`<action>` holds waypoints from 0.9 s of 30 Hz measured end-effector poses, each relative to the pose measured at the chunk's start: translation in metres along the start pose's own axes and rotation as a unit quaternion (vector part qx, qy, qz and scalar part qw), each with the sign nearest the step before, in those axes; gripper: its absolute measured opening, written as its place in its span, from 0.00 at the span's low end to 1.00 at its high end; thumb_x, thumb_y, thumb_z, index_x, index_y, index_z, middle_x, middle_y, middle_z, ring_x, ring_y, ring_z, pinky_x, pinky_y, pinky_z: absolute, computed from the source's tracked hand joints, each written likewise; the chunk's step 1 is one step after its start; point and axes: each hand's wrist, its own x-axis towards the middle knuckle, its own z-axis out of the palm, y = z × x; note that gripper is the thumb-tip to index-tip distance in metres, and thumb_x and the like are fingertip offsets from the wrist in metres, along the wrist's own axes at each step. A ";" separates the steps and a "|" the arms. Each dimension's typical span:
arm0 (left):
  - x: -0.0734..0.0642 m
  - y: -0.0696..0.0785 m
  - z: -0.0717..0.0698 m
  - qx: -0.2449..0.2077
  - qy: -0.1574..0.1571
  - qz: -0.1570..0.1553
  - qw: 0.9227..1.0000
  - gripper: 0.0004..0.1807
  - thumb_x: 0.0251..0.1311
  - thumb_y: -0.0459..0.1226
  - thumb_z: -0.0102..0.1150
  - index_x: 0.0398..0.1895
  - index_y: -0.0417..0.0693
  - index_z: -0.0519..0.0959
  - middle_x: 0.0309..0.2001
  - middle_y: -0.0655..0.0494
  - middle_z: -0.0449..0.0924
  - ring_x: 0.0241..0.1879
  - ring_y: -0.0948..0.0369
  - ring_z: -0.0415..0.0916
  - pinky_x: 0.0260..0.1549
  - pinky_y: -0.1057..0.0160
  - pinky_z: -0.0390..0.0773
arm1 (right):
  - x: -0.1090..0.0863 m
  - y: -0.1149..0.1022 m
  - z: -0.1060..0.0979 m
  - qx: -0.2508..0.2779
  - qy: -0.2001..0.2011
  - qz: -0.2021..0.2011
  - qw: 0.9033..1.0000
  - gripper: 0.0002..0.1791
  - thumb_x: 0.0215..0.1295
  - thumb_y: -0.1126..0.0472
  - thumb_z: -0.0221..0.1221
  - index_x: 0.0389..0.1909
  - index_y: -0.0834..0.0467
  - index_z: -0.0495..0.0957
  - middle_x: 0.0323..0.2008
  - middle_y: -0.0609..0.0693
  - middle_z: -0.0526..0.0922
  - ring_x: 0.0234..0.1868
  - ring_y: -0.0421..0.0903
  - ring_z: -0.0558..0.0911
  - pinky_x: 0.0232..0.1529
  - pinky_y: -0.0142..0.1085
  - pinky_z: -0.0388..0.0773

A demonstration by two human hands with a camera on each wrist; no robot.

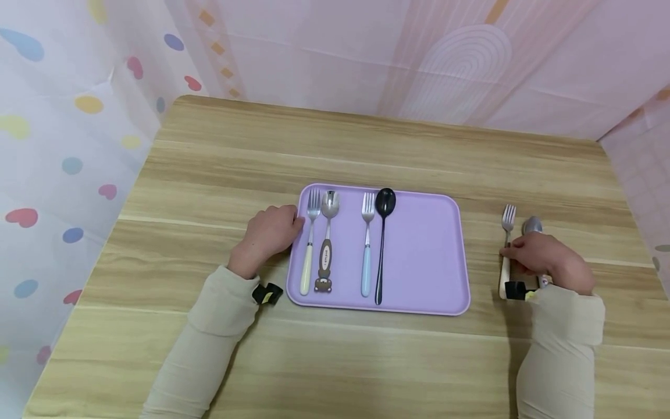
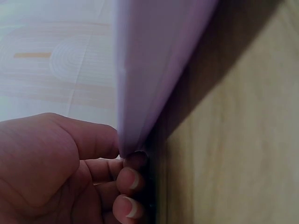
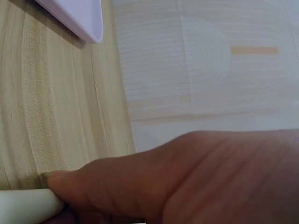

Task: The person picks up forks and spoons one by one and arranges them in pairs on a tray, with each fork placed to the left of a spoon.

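Observation:
My left hand (image 1: 271, 231) pinches the left rim of a lilac tray (image 1: 425, 250), thumb against the rim and fingertips tucked beneath it, as the left wrist view shows. To the tray's right, my right hand (image 1: 546, 257) grips a fork (image 1: 508, 217) by its white handle (image 3: 28, 205), tines pointing away from me. Right beside that fork lies a spoon (image 1: 532, 224), mostly hidden under the right hand; whether the hand touches it I cannot tell. On the tray's left part are a cream-handled fork (image 1: 306, 265) and a spoon with a brown bear handle (image 1: 325, 256).
Near the tray's middle lie a blue-handled fork (image 1: 366, 267) and a long black spoon (image 1: 384, 203), side by side. The wooden table (image 1: 366, 361) carries everything. Behind it hangs a pink patterned curtain (image 1: 340, 58), and a dotted one (image 1: 63, 192) hangs at the left.

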 end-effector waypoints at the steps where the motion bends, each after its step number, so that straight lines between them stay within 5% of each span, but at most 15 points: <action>1: 0.000 0.000 0.000 0.000 0.000 0.000 1.000 0.15 0.70 0.42 0.43 0.31 0.42 0.74 0.22 0.49 0.72 0.26 0.51 0.72 0.24 0.55 0.69 | 0.000 0.000 0.000 -0.003 0.003 -0.001 1.000 0.20 0.73 0.57 0.46 0.18 0.57 0.67 0.14 0.44 0.67 0.17 0.41 0.67 0.25 0.37 0.64; 15: 0.000 -0.001 0.001 0.001 0.005 0.005 1.000 0.15 0.70 0.42 0.43 0.30 0.42 0.74 0.21 0.50 0.72 0.25 0.52 0.72 0.23 0.55 0.69 | -0.004 -0.004 0.000 -0.028 0.085 -0.003 0.996 0.21 0.71 0.55 0.49 0.17 0.56 0.74 0.16 0.44 0.71 0.19 0.43 0.69 0.25 0.38 0.63; 27: 0.001 -0.001 0.002 0.002 0.006 0.004 1.000 0.15 0.69 0.42 0.43 0.30 0.42 0.74 0.22 0.50 0.72 0.26 0.51 0.72 0.24 0.55 0.70 | -0.007 -0.024 0.003 -0.040 0.145 -0.048 0.987 0.22 0.68 0.56 0.51 0.12 0.55 0.71 0.12 0.43 0.69 0.17 0.43 0.65 0.24 0.37 0.62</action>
